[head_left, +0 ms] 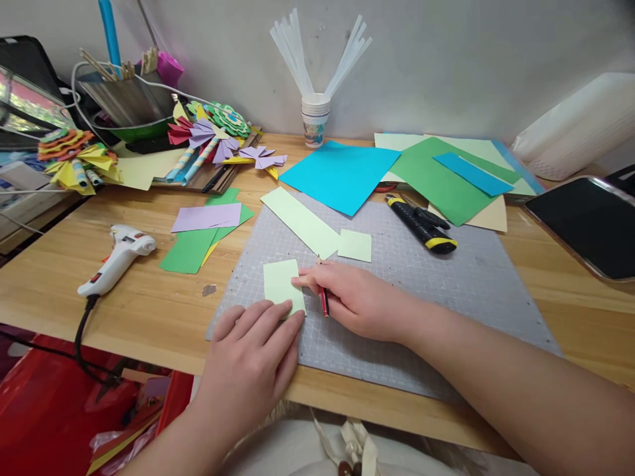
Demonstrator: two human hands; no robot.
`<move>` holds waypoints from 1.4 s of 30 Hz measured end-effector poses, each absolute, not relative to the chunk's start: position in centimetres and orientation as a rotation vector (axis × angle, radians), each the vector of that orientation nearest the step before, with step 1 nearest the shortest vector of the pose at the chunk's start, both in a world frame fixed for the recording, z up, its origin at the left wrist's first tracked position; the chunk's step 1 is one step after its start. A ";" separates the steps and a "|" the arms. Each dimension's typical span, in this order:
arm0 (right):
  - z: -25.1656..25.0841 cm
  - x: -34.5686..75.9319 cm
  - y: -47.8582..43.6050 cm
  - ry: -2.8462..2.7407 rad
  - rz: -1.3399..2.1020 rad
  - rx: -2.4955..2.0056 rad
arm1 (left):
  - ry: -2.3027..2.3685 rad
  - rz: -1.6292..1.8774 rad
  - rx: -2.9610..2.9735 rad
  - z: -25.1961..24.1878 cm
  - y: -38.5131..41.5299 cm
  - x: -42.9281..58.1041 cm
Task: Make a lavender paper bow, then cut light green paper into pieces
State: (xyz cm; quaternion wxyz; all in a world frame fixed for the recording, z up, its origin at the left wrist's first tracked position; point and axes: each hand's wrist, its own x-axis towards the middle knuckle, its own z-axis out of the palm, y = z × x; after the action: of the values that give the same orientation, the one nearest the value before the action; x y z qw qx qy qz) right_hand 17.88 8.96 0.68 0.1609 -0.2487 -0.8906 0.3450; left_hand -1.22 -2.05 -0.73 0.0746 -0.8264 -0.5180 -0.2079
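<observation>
A small pale green paper piece (278,277) lies on the grey cutting mat (377,317). The fingertips of my left hand (255,347) press on its lower edge, the fingers stretched out and holding nothing. My right hand (364,297) is closed around a red and black pencil (325,301), which points away from me. Its index finger touches the paper's right edge. Just beyond lie a long pale green strip (300,221) and a smaller pale green square (355,245).
A black and yellow utility knife (421,225) lies on the mat's far right. Blue paper (342,175) and green paper (446,185) are behind it. At left rests a white glue gun (116,258); a tablet-like device (590,225) is at right. Paper cups (315,122) hold white sticks.
</observation>
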 end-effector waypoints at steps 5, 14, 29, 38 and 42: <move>0.6 17.9 8.9 -2.542 0.946 -0.716 | -1.571 -0.584 -2.430 -0.6 -2.4 -0.8; 0.7 17.8 8.8 -2.550 0.969 -0.711 | -1.662 -0.535 -2.256 -0.2 -3.1 -1.6; 0.6 17.6 8.8 -2.639 0.839 -0.659 | -1.808 -0.657 -2.306 -0.3 -3.0 -3.0; 1.0 17.8 7.3 -2.750 0.553 -0.261 | -1.829 -0.712 -2.390 -0.9 -3.8 -3.7; 1.0 17.5 6.5 -2.863 0.402 -0.228 | -1.820 -0.740 -2.379 -0.9 -3.8 -3.6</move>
State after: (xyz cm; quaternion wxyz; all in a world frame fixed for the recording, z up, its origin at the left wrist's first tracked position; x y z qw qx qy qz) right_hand 17.47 6.46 1.04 0.1207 -0.0780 -0.9800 0.1377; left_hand -3.57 -3.76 -0.89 0.0281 -0.7707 -0.5898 -0.2396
